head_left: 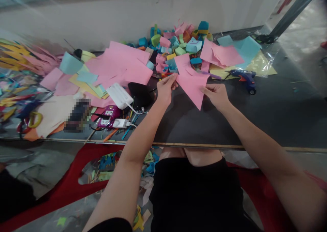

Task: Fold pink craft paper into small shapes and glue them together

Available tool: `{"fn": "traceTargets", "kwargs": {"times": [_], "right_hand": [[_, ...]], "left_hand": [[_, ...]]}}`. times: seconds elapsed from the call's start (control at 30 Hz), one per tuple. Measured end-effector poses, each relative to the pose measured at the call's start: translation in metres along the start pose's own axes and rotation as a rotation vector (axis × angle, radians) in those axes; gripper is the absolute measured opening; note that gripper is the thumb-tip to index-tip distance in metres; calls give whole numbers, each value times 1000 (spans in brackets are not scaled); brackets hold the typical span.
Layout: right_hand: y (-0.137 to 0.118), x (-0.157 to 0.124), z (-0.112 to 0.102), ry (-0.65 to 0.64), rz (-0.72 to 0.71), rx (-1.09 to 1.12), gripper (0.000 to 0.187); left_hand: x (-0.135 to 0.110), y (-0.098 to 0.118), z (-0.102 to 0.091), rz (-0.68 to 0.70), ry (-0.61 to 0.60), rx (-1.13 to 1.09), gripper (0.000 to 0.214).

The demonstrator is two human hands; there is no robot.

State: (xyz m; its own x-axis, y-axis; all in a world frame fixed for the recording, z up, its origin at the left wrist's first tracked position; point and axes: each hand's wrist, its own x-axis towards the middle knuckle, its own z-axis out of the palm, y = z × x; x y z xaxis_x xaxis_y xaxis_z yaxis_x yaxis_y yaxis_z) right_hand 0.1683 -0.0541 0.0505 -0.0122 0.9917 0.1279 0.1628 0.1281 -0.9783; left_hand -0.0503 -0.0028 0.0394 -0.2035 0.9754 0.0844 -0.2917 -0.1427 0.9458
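A pink sheet of paper (192,87), with one corner pointing down toward me, is held up over the dark table between my two hands. My left hand (166,85) pinches it at its left edge. On the opposite side, my right hand (216,94) grips its right edge between thumb and fingers. Just behind it lies a heap of small folded paper pieces (176,43) in blue, green, pink and orange. More pink sheets (122,66) are spread out to the left, and another pink stack (223,53) lies behind my right hand.
A blue glue gun (246,79) lies at the right. On the left are a white power bank (119,95), a purple power strip (109,116), a blurred-out phone (78,114) and yellow-handled scissors (35,119). Paper scraps (106,162) litter the floor around a red chair (84,157).
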Motion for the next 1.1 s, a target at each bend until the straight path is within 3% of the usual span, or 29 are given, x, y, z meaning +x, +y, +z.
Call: {"fn": "traceTargets", "kwargs": {"times": [0.17,0.33,0.77,1.1], "right_hand": [[-1,-1,1,84,-116,16,50],[-2,-2,1,100,-72,4,52],[3,1,3,149,-149,114,51],[6,2,1,143,-167,106,46]], "left_hand": [[-14,1,10,4,-114,122,31],[-24,1,14,38,-162,242,44],[-22,-4,12,97,-187,121,43],[-17,-10,10,59,-217,128,44]]}}
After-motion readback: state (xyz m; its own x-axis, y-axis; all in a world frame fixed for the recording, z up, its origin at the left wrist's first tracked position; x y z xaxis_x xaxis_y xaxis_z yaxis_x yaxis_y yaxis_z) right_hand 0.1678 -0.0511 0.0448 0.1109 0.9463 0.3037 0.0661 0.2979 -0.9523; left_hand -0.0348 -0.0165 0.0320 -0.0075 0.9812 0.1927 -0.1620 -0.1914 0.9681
